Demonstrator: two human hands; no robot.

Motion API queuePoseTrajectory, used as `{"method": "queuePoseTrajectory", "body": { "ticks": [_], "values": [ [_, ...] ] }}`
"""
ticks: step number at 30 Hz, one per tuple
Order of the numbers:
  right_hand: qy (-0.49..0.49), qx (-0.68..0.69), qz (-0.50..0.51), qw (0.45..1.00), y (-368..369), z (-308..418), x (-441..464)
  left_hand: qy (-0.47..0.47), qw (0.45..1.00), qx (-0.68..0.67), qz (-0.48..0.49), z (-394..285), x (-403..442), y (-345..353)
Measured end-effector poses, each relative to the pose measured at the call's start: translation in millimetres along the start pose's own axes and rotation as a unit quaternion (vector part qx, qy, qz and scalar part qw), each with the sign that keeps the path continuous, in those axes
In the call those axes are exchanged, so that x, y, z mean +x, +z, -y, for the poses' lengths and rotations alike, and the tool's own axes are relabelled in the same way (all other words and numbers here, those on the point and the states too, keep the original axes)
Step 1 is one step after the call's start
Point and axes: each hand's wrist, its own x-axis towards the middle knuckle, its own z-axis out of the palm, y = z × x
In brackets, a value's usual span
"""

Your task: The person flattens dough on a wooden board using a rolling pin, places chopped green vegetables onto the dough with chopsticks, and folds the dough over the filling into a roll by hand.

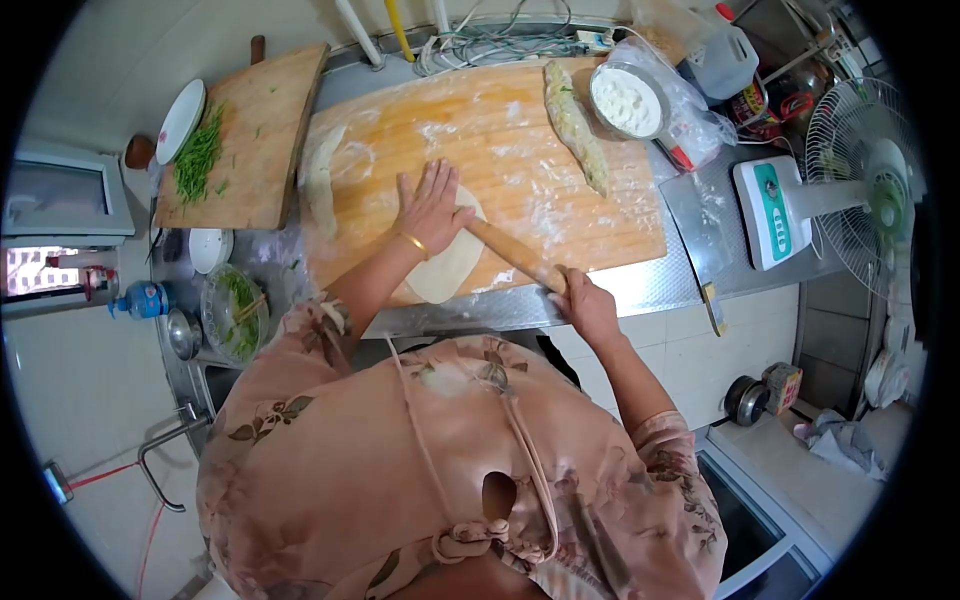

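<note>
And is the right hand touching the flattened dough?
No, the right hand grips the rolling pin by one end, apart from the flattened dough.

Left hand [432, 205]: centre, spread over a flat dough sheet [448, 270], thumb at the rolling pin's [515, 252] upper end
Right hand [592, 308]: right of centre, gripping the rolling pin's lower end
Wooden board [420, 100]: upper centre, floury, under the dough sheet
Green-flecked roll [574, 125]: upper right, beside flour [630, 98] in a bowl [597, 117]
Cleaver [697, 230]: right, handle past the table's [650, 285] edge
Chopped greens [200, 160]: upper left

Cables [462, 57] are bunched at twelve o'clock; a blue bottle [147, 299] is seen at nine, a faucet [145, 462] at eight, a fan [886, 192] between two and three.
</note>
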Motion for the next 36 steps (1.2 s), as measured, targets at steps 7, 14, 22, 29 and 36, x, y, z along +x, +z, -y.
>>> {"method": "queuePoseTrajectory", "body": {
  "ticks": [7,14,22,29,36],
  "values": [
    [-0.021,-0.058,-0.099,0.993,-17.5,-20.1,43.8,-0.013,0.999,-0.007,-0.041,-18.8,77.2,-2.9],
    [0.080,0.068,-0.092,0.990,-30.5,-31.8,40.6,-0.173,0.960,-0.194,-0.104,14.2,70.0,-18.4],
    [-0.013,-0.068,-0.306,0.950,-24.0,-35.8,46.7,-0.067,0.975,-0.209,-0.029,53.8,23.6,-6.5],
    [-0.017,0.322,-0.025,0.946,24.8,75.8,65.0,-0.396,0.702,-0.569,-0.165,68.6,-48.1,25.7],
    [-0.323,0.008,-0.096,0.942,73.6,130.1,92.7,-0.304,0.856,-0.368,-0.201,32.8,-142.1,20.9]
  ]
}}
